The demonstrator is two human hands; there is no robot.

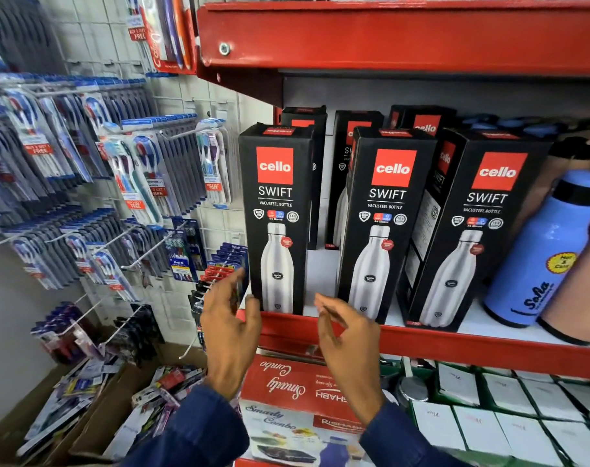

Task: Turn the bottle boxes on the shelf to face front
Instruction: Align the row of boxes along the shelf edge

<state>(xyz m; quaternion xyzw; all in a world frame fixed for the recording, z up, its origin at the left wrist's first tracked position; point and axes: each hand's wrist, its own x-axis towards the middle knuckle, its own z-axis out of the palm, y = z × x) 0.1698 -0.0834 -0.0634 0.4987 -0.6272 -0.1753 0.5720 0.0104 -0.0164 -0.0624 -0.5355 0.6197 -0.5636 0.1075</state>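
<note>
Three black "cello SWIFT" bottle boxes stand upright along the front of the red shelf (455, 348), printed fronts toward me: the left box (276, 217), the middle box (383, 224) and the right box (468, 237), which is turned slightly. More black boxes (354, 156) stand in a row behind them. My left hand (229, 328) is open just left of the left box's base, its fingertips close to the box. My right hand (346, 338) is open in front of the gap between the left and middle boxes, holding nothing.
A blue flask (543, 257) and a brown one (576, 298) stand at the shelf's right. Toothbrush packs (125, 176) hang on a wire rack at left. A red shelf (388, 38) overhangs above. Below sit a red combo box (287, 392) and white boxes (509, 416).
</note>
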